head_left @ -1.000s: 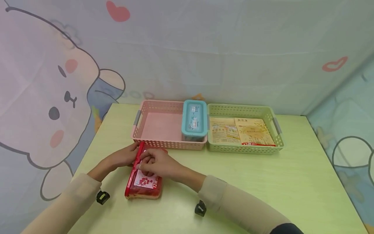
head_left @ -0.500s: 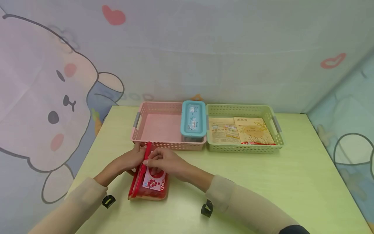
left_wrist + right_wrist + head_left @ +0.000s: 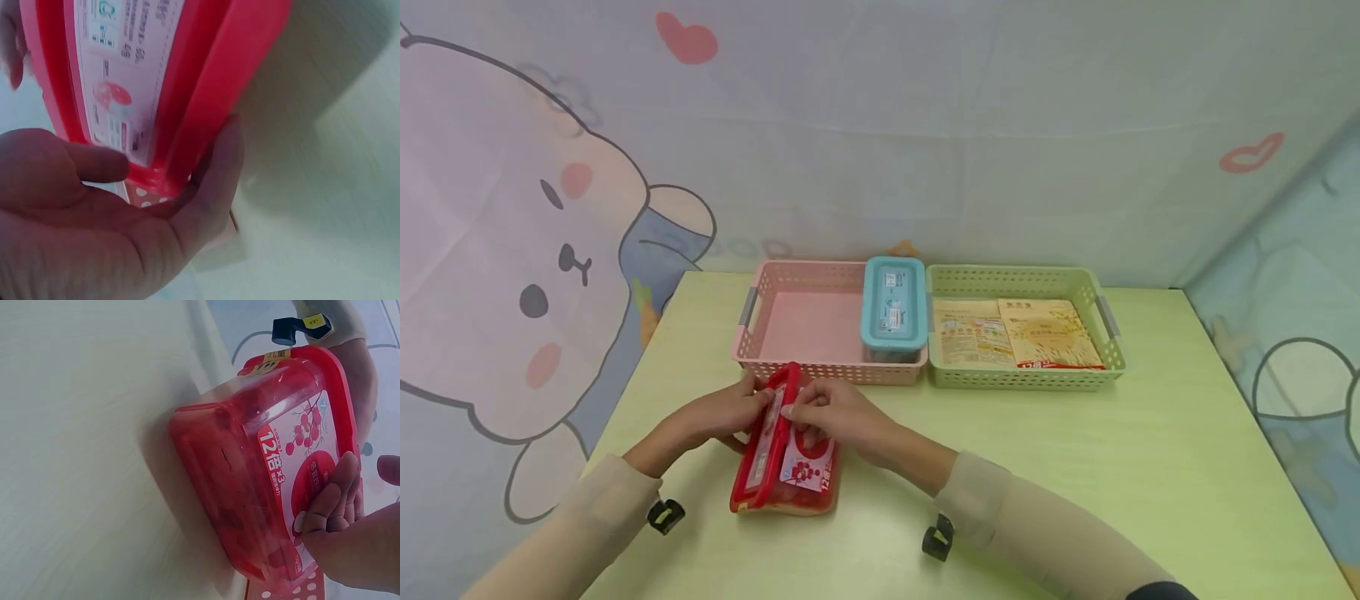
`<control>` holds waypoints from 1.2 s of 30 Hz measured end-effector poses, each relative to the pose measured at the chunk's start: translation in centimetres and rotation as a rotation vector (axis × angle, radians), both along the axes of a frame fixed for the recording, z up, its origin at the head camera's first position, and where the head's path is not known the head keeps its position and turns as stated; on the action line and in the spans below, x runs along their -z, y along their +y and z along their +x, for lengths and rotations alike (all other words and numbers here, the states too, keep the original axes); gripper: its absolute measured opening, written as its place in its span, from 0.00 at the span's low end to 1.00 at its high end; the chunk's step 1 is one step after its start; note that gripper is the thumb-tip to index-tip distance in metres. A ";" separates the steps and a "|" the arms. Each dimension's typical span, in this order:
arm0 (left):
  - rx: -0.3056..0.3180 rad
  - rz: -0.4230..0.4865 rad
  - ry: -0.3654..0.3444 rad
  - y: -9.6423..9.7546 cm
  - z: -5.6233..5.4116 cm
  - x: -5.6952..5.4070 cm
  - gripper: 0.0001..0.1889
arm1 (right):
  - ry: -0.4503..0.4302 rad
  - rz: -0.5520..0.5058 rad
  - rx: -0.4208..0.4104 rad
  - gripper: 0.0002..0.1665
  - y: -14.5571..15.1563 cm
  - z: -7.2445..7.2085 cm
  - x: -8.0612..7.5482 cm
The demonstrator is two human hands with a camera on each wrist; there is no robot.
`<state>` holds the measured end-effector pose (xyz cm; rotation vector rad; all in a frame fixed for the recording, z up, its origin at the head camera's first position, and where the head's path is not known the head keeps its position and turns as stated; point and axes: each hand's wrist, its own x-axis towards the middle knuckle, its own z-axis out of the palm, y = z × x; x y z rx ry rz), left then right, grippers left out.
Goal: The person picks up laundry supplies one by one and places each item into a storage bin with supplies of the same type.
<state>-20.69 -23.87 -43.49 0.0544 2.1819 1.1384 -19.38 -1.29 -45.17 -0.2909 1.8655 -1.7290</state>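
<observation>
A translucent red plastic box [image 3: 805, 497] with a red lid [image 3: 206, 81] stands tilted on the table in front of the pink basket. Its pink label [image 3: 278, 444] shows berries and "12倍 x3". My left hand [image 3: 730, 412] grips the lid's far end, thumb on the top and fingers under the rim, in the left wrist view. From the other side my right hand [image 3: 846, 421] holds the box at the lid's edge. Its fingers [image 3: 331, 503] are curled against the label, as the right wrist view shows.
Behind the box, a pink basket [image 3: 831, 372] holds a blue-lidded container [image 3: 893, 304]. Beside it, a green basket [image 3: 1026, 379] contains yellow packets [image 3: 1048, 333]. The pale green table [image 3: 1037, 467] meets a printed cloth backdrop [image 3: 1037, 133].
The box has rolled over towards the right, so the top of its lid now shows. It has shifted slightly right, and my left hand's thumb has come onto the lid.
</observation>
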 end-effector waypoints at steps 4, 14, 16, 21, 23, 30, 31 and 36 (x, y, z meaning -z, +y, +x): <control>0.012 -0.018 -0.053 -0.5 0.1 0.1 0.21 | -0.013 -0.003 0.015 0.11 0.2 0.0 -0.1; 0.021 -0.004 -0.113 -0.7 1.0 0.0 0.25 | -0.033 -0.017 0.043 0.08 0.5 0.3 0.1; 0.023 -0.003 -0.101 -0.6 1.0 -0.1 0.25 | -0.027 -0.014 0.051 0.08 0.5 0.3 0.1; 0.053 -0.032 -0.050 -0.3 0.9 -0.7 0.25 | -0.008 0.003 0.056 0.08 0.7 0.3 -0.2; 0.060 -0.046 -0.041 -0.2 0.9 -0.9 0.25 | -0.005 0.005 0.055 0.08 0.8 0.4 -0.4; 0.074 -0.073 -0.023 -0.1 0.6 -1.5 0.30 | 0.021 0.018 0.057 0.11 0.9 0.6 -1.4; 0.075 -0.075 -0.020 0.0 0.7 -1.6 0.31 | 0.029 0.024 0.060 0.11 0.9 0.6 -1.7; 0.067 -0.091 0.011 0.2 0.8 -2.5 0.31 | 0.050 0.034 0.063 0.12 1.2 0.6 -2.8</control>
